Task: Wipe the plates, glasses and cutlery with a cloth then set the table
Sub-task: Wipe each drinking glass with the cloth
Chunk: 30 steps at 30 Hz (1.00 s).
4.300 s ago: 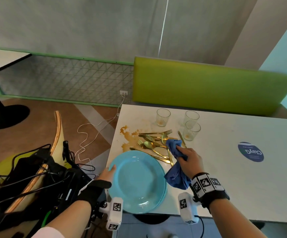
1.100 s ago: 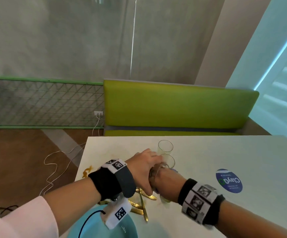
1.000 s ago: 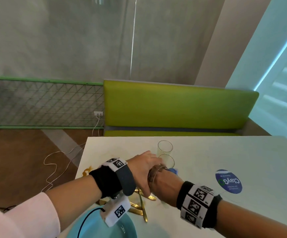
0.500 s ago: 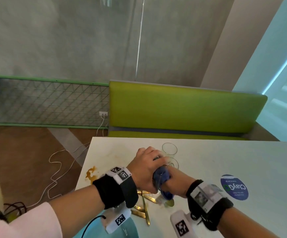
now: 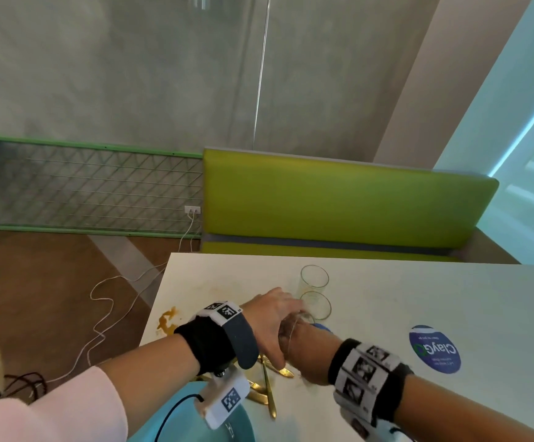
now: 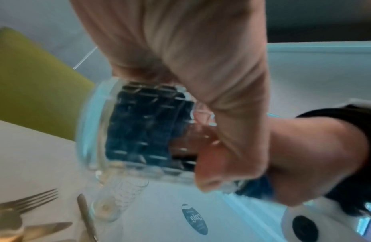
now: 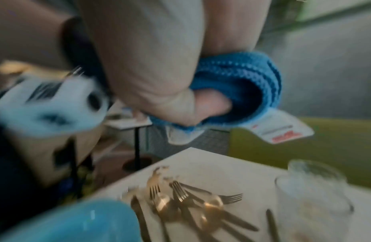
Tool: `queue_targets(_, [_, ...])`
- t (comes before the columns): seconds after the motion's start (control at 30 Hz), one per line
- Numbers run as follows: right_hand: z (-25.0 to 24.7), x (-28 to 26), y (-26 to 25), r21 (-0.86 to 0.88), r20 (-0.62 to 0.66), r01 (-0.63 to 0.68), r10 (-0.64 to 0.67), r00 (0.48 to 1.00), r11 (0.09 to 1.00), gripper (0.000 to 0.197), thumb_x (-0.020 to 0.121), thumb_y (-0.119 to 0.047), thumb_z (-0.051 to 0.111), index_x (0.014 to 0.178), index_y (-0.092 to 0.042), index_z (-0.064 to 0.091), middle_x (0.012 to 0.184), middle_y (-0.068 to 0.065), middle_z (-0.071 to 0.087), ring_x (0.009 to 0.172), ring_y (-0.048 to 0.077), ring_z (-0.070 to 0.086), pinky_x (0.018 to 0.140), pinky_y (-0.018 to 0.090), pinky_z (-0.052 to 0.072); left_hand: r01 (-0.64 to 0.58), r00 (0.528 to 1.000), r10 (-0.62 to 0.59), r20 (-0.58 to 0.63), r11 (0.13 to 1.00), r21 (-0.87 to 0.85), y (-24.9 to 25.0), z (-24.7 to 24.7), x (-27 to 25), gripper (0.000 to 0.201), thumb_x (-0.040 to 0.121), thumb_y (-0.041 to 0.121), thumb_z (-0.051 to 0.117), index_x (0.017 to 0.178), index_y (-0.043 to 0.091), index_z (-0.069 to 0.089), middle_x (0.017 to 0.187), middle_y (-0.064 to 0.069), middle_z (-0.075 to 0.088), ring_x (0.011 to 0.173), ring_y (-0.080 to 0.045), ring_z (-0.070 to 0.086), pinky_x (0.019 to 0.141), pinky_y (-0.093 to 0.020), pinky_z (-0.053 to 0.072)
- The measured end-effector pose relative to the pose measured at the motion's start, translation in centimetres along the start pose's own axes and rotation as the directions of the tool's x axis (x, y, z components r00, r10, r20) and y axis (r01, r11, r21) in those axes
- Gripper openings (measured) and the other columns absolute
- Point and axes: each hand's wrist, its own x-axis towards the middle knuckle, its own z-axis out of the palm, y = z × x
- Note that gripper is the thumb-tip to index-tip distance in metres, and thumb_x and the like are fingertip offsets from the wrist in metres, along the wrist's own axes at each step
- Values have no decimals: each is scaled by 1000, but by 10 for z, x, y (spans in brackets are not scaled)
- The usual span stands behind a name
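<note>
My left hand (image 5: 268, 317) grips a clear glass (image 5: 291, 328) lifted off the table, tipped on its side. My right hand (image 5: 310, 349) grips a blue cloth (image 5: 321, 327) pushed into the glass. Through the glass wall (image 6: 122, 127) in the left wrist view, the dark blue cloth (image 6: 147, 124) fills the inside. The right wrist view shows my right hand's thumb curled into the cloth (image 7: 242, 78), its white label (image 7: 284, 129) hanging out. Two more glasses (image 5: 314, 277) (image 5: 316, 306) stand behind my hands. Gold cutlery (image 5: 267, 387) lies in a pile beside the blue plate (image 5: 195, 422).
The white table (image 5: 418, 298) carries an orange-brown stain (image 5: 166, 320) near its left edge and a round blue sticker (image 5: 434, 349) on the right. A green bench (image 5: 339, 202) runs along the far side. White cable trails on the floor at left.
My right wrist has turned over, so the marker band faces up and the cloth is mostly hidden in the glass. Both hands have sunk slightly toward the table.
</note>
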Motion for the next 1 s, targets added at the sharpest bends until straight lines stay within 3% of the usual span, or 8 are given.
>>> queue_targets(0.07, [-8, 1, 5, 149, 127, -13, -6, 992, 989, 32, 91, -3, 45, 121, -2, 55, 121, 21, 56, 116, 35, 50, 87, 33, 39, -2, 993, 6, -116, 999, 38, -3, 7, -1, 84, 44, 31, 81, 122, 29, 51, 112, 2, 53, 109, -18, 43, 93, -38, 42])
queue_targets(0.13, [-11, 10, 16, 562, 107, -87, 32, 994, 823, 24, 83, 6, 47, 103, 1, 60, 99, 21, 57, 98, 36, 56, 76, 36, 44, -25, 961, 44, -274, 997, 70, -5, 15, -2, 83, 44, 37, 78, 123, 26, 51, 116, 1, 54, 110, -19, 43, 93, -38, 41])
queue_targets(0.27, [-3, 22, 22, 1000, 15, -17, 195, 981, 8, 25, 64, 24, 46, 77, 7, 61, 80, 19, 62, 78, 27, 55, 54, 25, 47, -34, 799, 101, -592, 992, 123, -16, 25, 1, 70, 52, 51, 58, 117, 27, 48, 109, -2, 60, 104, -15, 43, 87, -39, 45])
queue_targets(0.37, [-2, 26, 24, 951, 5, 81, 279, 960, -297, 25, 56, 20, 46, 71, 5, 59, 70, 14, 60, 67, 28, 56, 44, 22, 47, -2, 741, 32, -670, 999, 45, -20, 20, 4, 73, 50, 49, 62, 117, 25, 48, 109, -3, 62, 104, -19, 49, 89, -40, 46])
queue_targets(0.57, [-14, 8, 64, 881, -36, 256, 483, 875, -397, 36, 74, 27, 31, 77, 1, 56, 59, 15, 61, 50, 22, 60, 42, 22, 49, 123, 656, -394, -644, 897, -425, -38, 16, -10, 90, 49, 19, 87, 129, 19, 46, 123, 4, 54, 114, -14, 50, 94, -20, 36])
queue_targets(0.7, [-8, 6, 86, 863, -25, 310, 580, 814, -398, 45, 76, 26, 29, 92, -4, 59, 69, 12, 59, 43, 15, 59, 40, 19, 45, 76, 638, -420, -645, 868, -490, -36, 19, -11, 88, 50, 14, 90, 125, 24, 43, 116, 12, 50, 110, -8, 48, 93, -17, 35])
queue_targets(0.83, [12, 20, 86, 942, 28, 175, 586, 810, -288, 62, 73, 27, 32, 121, -4, 54, 77, 11, 59, 58, 19, 56, 44, 19, 44, -13, 649, -428, -629, 820, -572, -29, 17, -6, 86, 50, 17, 91, 115, 35, 38, 111, 14, 53, 106, -6, 50, 88, -9, 38])
queue_targets(1.0, [22, 42, 67, 921, 46, 143, 464, 884, -363, 43, 72, 23, 38, 102, 0, 60, 57, 9, 66, 51, 20, 60, 45, 22, 47, -120, 705, -353, -615, 795, -594, -15, 16, 6, 75, 41, 42, 78, 107, 45, 42, 110, 27, 53, 101, 19, 52, 84, 3, 38])
